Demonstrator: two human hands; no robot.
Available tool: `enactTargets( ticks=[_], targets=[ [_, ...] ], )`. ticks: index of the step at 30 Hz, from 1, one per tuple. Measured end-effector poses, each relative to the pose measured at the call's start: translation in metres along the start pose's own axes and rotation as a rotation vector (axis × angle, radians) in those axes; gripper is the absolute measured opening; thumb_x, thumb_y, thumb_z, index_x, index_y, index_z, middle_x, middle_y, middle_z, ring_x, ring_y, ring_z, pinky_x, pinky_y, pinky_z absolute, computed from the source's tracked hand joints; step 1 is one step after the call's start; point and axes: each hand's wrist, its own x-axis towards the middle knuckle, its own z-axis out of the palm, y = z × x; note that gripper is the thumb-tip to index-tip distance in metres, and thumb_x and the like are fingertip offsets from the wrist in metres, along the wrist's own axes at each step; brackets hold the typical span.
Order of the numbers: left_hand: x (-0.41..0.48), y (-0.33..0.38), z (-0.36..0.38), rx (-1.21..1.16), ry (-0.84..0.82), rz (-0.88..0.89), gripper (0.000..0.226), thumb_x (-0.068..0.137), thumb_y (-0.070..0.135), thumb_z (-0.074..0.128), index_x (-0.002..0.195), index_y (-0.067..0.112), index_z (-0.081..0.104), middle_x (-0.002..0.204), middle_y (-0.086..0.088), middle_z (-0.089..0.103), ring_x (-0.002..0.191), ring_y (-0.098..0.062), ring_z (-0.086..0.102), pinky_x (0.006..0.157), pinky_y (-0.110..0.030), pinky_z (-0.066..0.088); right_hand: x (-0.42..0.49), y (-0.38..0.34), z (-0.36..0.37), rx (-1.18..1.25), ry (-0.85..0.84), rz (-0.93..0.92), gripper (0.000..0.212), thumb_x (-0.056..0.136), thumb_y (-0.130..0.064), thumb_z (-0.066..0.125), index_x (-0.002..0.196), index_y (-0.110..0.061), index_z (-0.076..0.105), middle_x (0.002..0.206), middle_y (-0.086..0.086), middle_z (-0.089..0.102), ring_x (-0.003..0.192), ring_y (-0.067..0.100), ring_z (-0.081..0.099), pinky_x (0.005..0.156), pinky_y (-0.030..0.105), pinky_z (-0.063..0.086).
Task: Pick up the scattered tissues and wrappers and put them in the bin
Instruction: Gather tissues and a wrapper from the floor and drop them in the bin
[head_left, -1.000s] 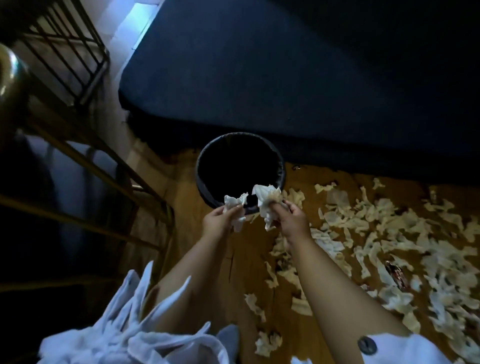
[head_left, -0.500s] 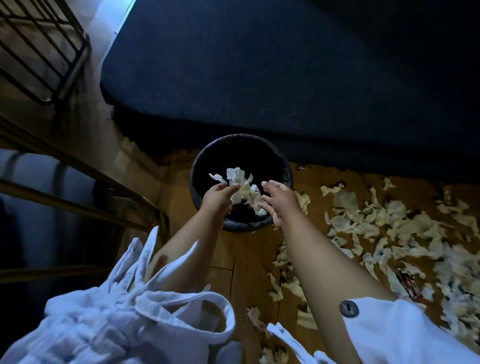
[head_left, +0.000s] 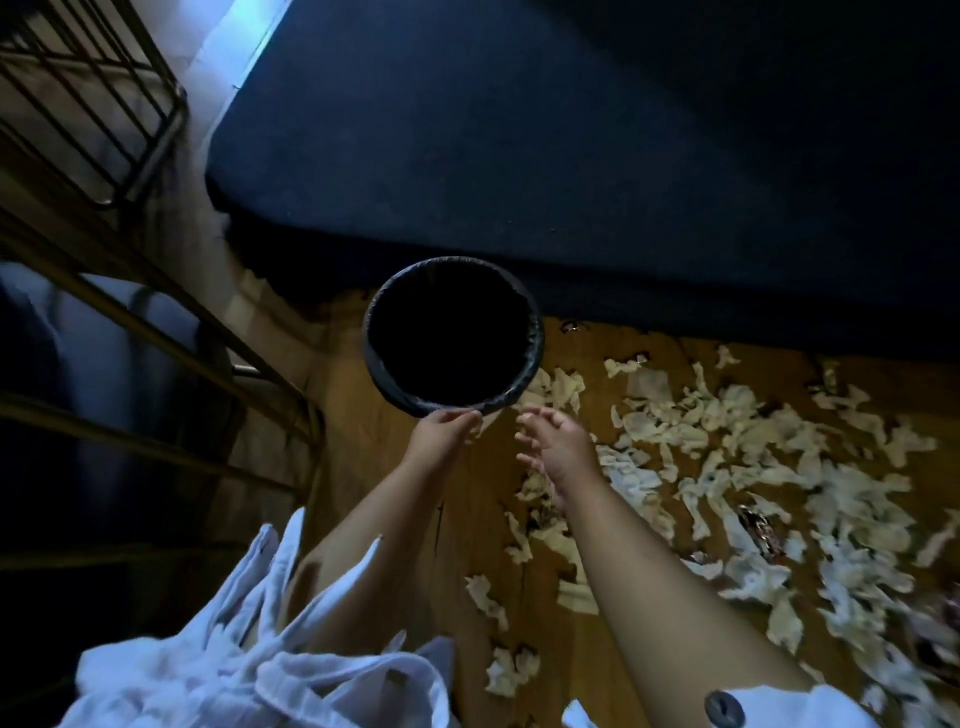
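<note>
A round black bin (head_left: 530, 358) with a dark liner stands on the wooden floor, its inside too dark to see into. My left hand (head_left: 444, 434) hovers just below the bin's near rim with fingers loosely curled and nothing in it. To its right my right hand (head_left: 556, 441) has its fingers spread and is empty. Several torn white tissues (head_left: 748, 467) lie scattered over the floor to the right, with a shiny brown wrapper (head_left: 758, 530) among them. More tissue scraps (head_left: 488, 597) lie near my arms.
A dark blue mattress (head_left: 571, 145) fills the space behind the bin. A metal rail frame (head_left: 156, 338) runs along the left. White cloth (head_left: 249, 660) of my clothing hangs at the bottom left.
Both hands carried tissues over the bin, dropped them inside and pulled back. They are empty now and sit just in front of the rim.
</note>
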Motion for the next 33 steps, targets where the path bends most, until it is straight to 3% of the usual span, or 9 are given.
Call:
enactTargets(
  ticks=[2,7,11,16,20,24,27,31,33],
  targets=[
    [-0.033,-0.014,0.011,0.005,-0.021,-0.021,0.031,0.093,0.021,0.052,0.121,0.008,0.057,0.111,-0.006,0.058,0.094,-0.017,0.056,0.072,-0.019,0.044,-0.033,0.013,-0.017,-0.013,-0.009,0.005,0.013,0.094,-0.021,0.050,0.101,-0.026,0.060,0.116,0.006,0.063,0.106,0.021,0.059,0.085,0.035,0.051],
    [-0.123,-0.053,0.037,0.038,-0.019,-0.093,0.027,0.092,0.021,0.054,0.115,0.008,0.060,0.101,-0.005,0.060,0.075,-0.009,0.053,0.057,-0.016,0.041,-0.125,0.053,-0.066,-0.024,0.003,0.039,0.014,0.094,-0.020,0.050,0.104,-0.022,0.060,0.113,0.005,0.064,0.106,0.022,0.060,0.086,0.036,0.051],
    [-0.182,-0.096,0.048,0.086,-0.022,-0.157,0.030,0.090,0.022,0.057,0.114,0.005,0.061,0.077,0.001,0.058,0.065,-0.010,0.051,0.053,-0.017,0.040,-0.192,0.100,-0.100,-0.025,0.025,0.085,0.013,0.094,-0.018,0.050,0.101,-0.021,0.061,0.109,0.007,0.065,0.102,0.024,0.061,0.080,0.035,0.050],
    [-0.234,-0.156,0.054,0.119,-0.071,-0.214,0.024,0.092,0.022,0.055,0.112,0.010,0.059,0.085,0.005,0.060,0.071,-0.005,0.055,0.047,-0.009,0.043,-0.238,0.172,-0.127,-0.014,0.068,0.164,0.020,0.095,-0.016,0.048,0.111,-0.013,0.059,0.103,0.004,0.064,0.095,0.020,0.060,0.072,0.030,0.049],
    [-0.248,-0.210,0.057,0.157,-0.117,-0.275,0.024,0.092,0.018,0.054,0.114,0.011,0.055,0.092,0.003,0.059,0.074,-0.003,0.054,0.052,-0.013,0.041,-0.248,0.233,-0.137,-0.015,0.129,0.207,0.019,0.095,-0.018,0.048,0.110,-0.016,0.060,0.103,0.003,0.064,0.094,0.019,0.061,0.069,0.028,0.050],
    [-0.240,-0.276,0.059,0.206,-0.119,-0.285,0.022,0.092,0.015,0.054,0.113,0.008,0.054,0.083,0.002,0.056,0.066,-0.004,0.052,0.043,-0.010,0.041,-0.236,0.297,-0.143,-0.040,0.164,0.239,0.017,0.094,-0.017,0.049,0.107,-0.016,0.060,0.098,0.001,0.064,0.090,0.018,0.060,0.068,0.028,0.048],
    [-0.222,-0.332,0.070,0.240,-0.076,-0.281,0.027,0.091,0.012,0.056,0.117,0.006,0.053,0.088,0.002,0.056,0.074,-0.007,0.054,0.056,-0.016,0.045,-0.218,0.352,-0.148,-0.049,0.184,0.264,0.016,0.094,-0.017,0.049,0.106,-0.017,0.060,0.096,0.000,0.063,0.088,0.017,0.060,0.069,0.029,0.049],
    [-0.175,-0.422,0.094,0.301,-0.023,-0.247,0.040,0.085,0.012,0.063,0.123,0.008,0.051,0.120,-0.010,0.057,0.105,-0.024,0.059,0.091,-0.042,0.052,-0.168,0.432,-0.157,-0.163,0.191,0.226,0.015,0.093,-0.017,0.052,0.105,-0.017,0.061,0.107,0.005,0.064,0.093,0.019,0.060,0.073,0.031,0.050],
    [-0.149,-0.469,0.110,0.423,-0.023,-0.182,0.047,0.083,0.021,0.065,0.126,0.014,0.049,0.127,-0.007,0.054,0.111,-0.024,0.057,0.094,-0.041,0.051,-0.135,0.468,-0.163,-0.258,0.194,0.171,0.019,0.093,-0.019,0.052,0.109,-0.016,0.061,0.111,0.006,0.063,0.099,0.020,0.059,0.081,0.033,0.049]
  ],
)
